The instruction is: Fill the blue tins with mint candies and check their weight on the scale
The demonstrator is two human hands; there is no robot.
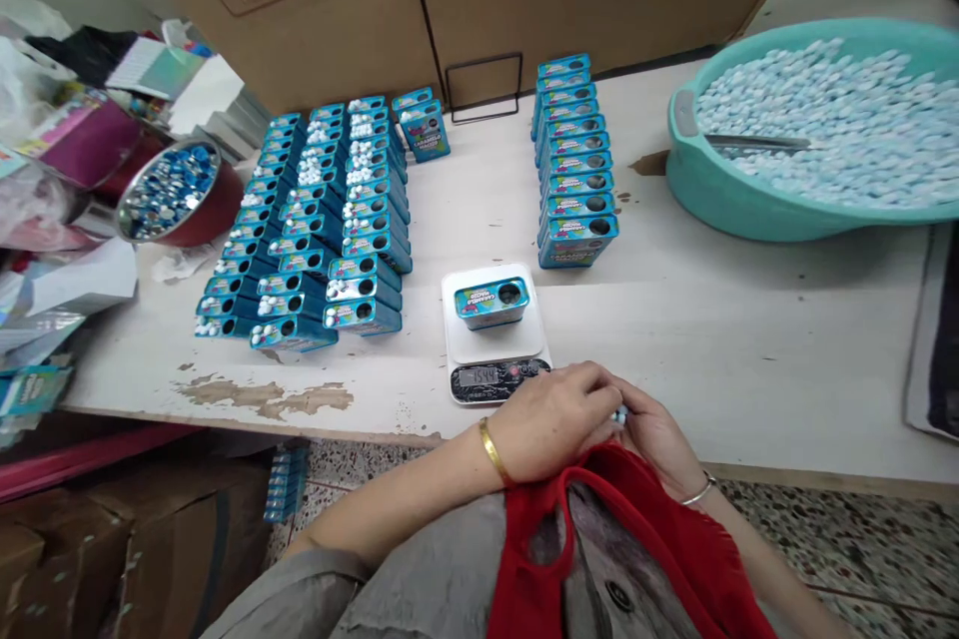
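Observation:
In front of my body, at the table's front edge, my left hand (558, 419) and my right hand (663, 439) meet. A few pale blue candies (618, 414) show between them. My right hand is cupped around the candies; the curled fingers of my left hand reach over them, and what those fingertips pinch is hidden. Just beyond my left hand sits a white kitchen scale (490, 347), its display appearing to read 154.4. A blue candy tin (490, 302) stands on the scale, its round opening uncovered.
Rows of blue tins (367, 245), several topped with candies, stand at left. Another row of tins (576, 170) is right of centre. A turquoise tub (749, 205) of candies holds a metal scoop (756, 142). Cardboard boxes (509, 10), a wire stand (483, 85) and a red bowl (206, 215) border the table.

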